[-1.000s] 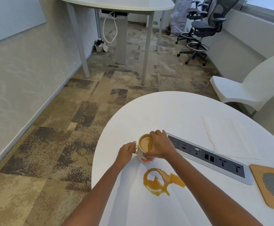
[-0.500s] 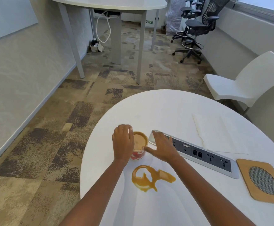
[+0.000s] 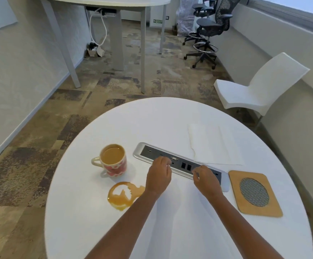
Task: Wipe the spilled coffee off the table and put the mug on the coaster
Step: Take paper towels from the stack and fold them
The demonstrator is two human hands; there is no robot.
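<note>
Both hands empty, loosely curled: left hand (image 3: 158, 175), right hand (image 3: 207, 179) over socket strip (image 3: 178, 161). We are judging: going for napkin (image 3: 210, 144) beyond strip, wipe not begun. Mug (image 3: 113, 160) left of strip on table (image 3: 152, 118), spill (image 3: 123, 195) near it, coaster (image 3: 254, 192) right.

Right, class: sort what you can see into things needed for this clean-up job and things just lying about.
Needed: coffee spill, mug, coaster, paper towel, table.

Lying about: socket strip, white chair, office chairs, far table.

Desk: round white desk (image 3: 170, 118), smooth, matt.
Mug: glossy cream-and-red ceramic mug (image 3: 114, 165).
Coaster: square tan wooden coaster (image 3: 235, 184), grey woven mesh centre.
Towel: white paper towel (image 3: 209, 143), matt.
</note>
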